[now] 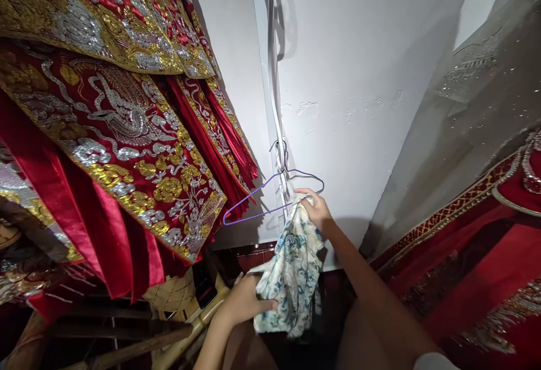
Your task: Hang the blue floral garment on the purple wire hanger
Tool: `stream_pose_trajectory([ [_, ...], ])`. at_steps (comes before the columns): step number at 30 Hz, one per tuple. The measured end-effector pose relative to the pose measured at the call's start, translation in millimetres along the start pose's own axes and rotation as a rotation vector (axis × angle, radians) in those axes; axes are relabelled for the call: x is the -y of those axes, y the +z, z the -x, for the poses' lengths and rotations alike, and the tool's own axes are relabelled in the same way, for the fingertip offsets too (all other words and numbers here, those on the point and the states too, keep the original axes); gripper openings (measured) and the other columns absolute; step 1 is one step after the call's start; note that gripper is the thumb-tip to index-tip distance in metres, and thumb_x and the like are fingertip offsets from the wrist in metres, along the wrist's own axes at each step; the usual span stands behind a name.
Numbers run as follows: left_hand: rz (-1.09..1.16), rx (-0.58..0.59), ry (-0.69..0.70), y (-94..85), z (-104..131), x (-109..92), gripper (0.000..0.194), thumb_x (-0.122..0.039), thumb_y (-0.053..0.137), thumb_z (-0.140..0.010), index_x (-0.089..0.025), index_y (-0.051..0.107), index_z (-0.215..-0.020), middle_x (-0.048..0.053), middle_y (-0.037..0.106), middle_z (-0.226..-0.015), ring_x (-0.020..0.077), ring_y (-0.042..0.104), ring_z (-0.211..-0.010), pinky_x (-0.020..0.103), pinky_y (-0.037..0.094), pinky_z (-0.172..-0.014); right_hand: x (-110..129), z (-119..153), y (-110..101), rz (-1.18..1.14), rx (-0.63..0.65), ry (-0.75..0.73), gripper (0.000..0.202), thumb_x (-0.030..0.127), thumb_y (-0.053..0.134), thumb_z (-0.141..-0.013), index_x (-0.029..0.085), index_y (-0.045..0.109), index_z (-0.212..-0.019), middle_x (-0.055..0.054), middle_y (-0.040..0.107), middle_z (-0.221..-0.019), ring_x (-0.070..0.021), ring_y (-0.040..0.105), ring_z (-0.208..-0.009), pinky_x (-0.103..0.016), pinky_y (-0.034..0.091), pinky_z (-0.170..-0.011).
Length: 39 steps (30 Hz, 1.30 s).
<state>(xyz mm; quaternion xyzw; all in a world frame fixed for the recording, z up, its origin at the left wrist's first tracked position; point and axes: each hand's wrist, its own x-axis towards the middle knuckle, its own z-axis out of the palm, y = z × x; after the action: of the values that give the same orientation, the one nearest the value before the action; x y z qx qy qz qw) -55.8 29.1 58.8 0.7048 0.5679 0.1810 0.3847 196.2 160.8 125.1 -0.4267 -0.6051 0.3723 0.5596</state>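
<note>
A cream garment with a blue and green floral print hangs bunched between my hands; its exact kind is hard to tell. My right hand is closed on its gathered top, just beside the hanger. Lower down, my left hand grips the garment's left edge, the thumb lying over the cloth. Behind and above my right hand, a purple hanger is hooked on a white strip or cord along the wall. Part of the hanger's lower bar is hidden by the cloth and my right hand.
Red costumes with gold and silver embroidery hang close on the left. More red embroidered cloth hangs on the right. A white wall with peeling patches stands ahead. Low at left are a bamboo frame and a dark phone-like object.
</note>
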Motion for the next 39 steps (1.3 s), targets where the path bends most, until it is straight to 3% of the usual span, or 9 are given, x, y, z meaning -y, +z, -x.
stream_pose_trajectory([
  [2, -0.161, -0.01, -0.073, -17.0, 4, 1, 0.059, -0.032, 0.082, -0.064, -0.027, 0.072, -0.122, 0.01, 0.064, -0.138, 0.0401, 0.051, -0.134, 0.056, 0.016, -0.12, -17, -8, 9, -0.017, 0.101, 0.041, 0.025, 0.039, 0.056, -0.08, 0.018, 0.067, -0.085, -0.004, 0.067, -0.087, -0.0218, 0.06, -0.088, -0.033, 0.045, -0.085],
  [4, -0.253, -0.063, -0.107, -32.3, 7, 1, 0.056, -0.028, 0.075, -0.069, -0.024, 0.07, -0.124, 0.013, 0.065, -0.136, 0.0383, 0.052, -0.133, 0.054, 0.021, -0.119, -29, -7, 12, -0.02, 0.185, 0.06, 0.025, 0.042, 0.058, -0.079, 0.018, 0.065, -0.081, -0.003, 0.064, -0.08, -0.0209, 0.059, -0.084, -0.033, 0.045, -0.084],
  [8, -0.228, -0.245, 0.019, -61.5, 10, -4, 0.023, -0.033, 0.063, -0.08, -0.021, 0.078, -0.092, 0.013, 0.074, -0.118, 0.0341, 0.066, -0.114, 0.042, 0.045, -0.103, -34, 7, -6, 0.016, 0.157, 0.051, 0.028, 0.046, 0.056, -0.084, 0.02, 0.056, -0.074, 0.001, 0.055, -0.071, -0.0177, 0.05, -0.073, -0.03, 0.041, -0.073],
  [14, -0.222, -0.388, 0.182, -102.3, -6, -37, 0.041, -0.05, 0.058, -0.085, -0.02, 0.067, -0.058, 0.013, 0.074, -0.117, 0.0338, 0.07, -0.104, 0.038, 0.052, -0.09, -14, 22, -46, 0.162, 0.068, 0.079, 0.034, 0.047, 0.054, -0.089, 0.022, 0.045, -0.068, 0.003, 0.044, -0.065, -0.0159, 0.04, -0.065, -0.028, 0.034, -0.062],
  [23, -0.29, -0.665, 0.486, -108.5, -53, -91, 0.026, -0.038, 0.06, -0.086, -0.019, 0.059, -0.067, 0.012, 0.071, -0.116, 0.0261, 0.067, -0.101, 0.035, 0.049, -0.09, 2, 50, -27, 0.286, 0.252, -0.078, 0.033, 0.043, 0.049, -0.095, 0.021, 0.051, -0.071, 0.005, 0.036, -0.061, -0.013, 0.033, -0.059, -0.026, 0.031, -0.059],
  [29, -0.29, -0.589, 0.483, -119.0, -71, -96, 0.028, -0.041, 0.051, -0.096, -0.019, 0.062, -0.108, 0.004, 0.071, -0.091, 0.0182, 0.063, -0.076, 0.027, 0.046, -0.073, 15, 54, -41, 0.306, 0.269, -0.122, 0.028, 0.035, 0.057, -0.088, 0.022, 0.072, -0.107, -0.004, 0.068, -0.081, -0.0186, 0.051, -0.063, -0.031, 0.044, -0.066],
  [34, -0.294, -0.503, 0.495, -125.6, -76, -88, 0.039, -0.047, 0.044, -0.098, -0.019, 0.07, -0.104, 0.007, 0.074, -0.101, 0.0234, 0.067, -0.09, 0.031, 0.049, -0.084, 19, 43, -82, 0.372, -0.232, 0.005, 0.076, 0.035, 0.06, -0.082, 0.024, 0.039, -0.154, -0.01, 0.072, -0.106, -0.0256, 0.064, -0.084, -0.035, 0.051, -0.074],
  [36, -0.294, -0.479, 0.496, -127.3, -76, -89, 0.039, -0.048, 0.044, -0.098, -0.019, 0.07, -0.101, 0.006, 0.074, -0.099, 0.0231, 0.067, -0.087, 0.031, 0.049, -0.081, 20, 32, -101, 0.429, -0.327, 0.016, 0.069, 0.04, 0.059, -0.084, 0.021, 0.047, -0.149, -0.013, 0.069, -0.119, -0.0291, 0.063, -0.104, -0.038, 0.05, -0.086],
  [39, -0.336, -0.469, 0.517, -131.7, -77, -92, 0.04, -0.048, 0.042, -0.099, -0.019, 0.067, -0.092, 0.004, 0.07, -0.087, 0.0214, 0.063, -0.08, 0.031, 0.048, -0.077, 28, 15, -124, 0.489, -0.135, 0.021, 0.038, 0.045, 0.058, -0.084, 0.015, 0.072, -0.104, -0.012, 0.072, -0.102, -0.0297, 0.063, -0.099, -0.037, 0.048, -0.085],
])
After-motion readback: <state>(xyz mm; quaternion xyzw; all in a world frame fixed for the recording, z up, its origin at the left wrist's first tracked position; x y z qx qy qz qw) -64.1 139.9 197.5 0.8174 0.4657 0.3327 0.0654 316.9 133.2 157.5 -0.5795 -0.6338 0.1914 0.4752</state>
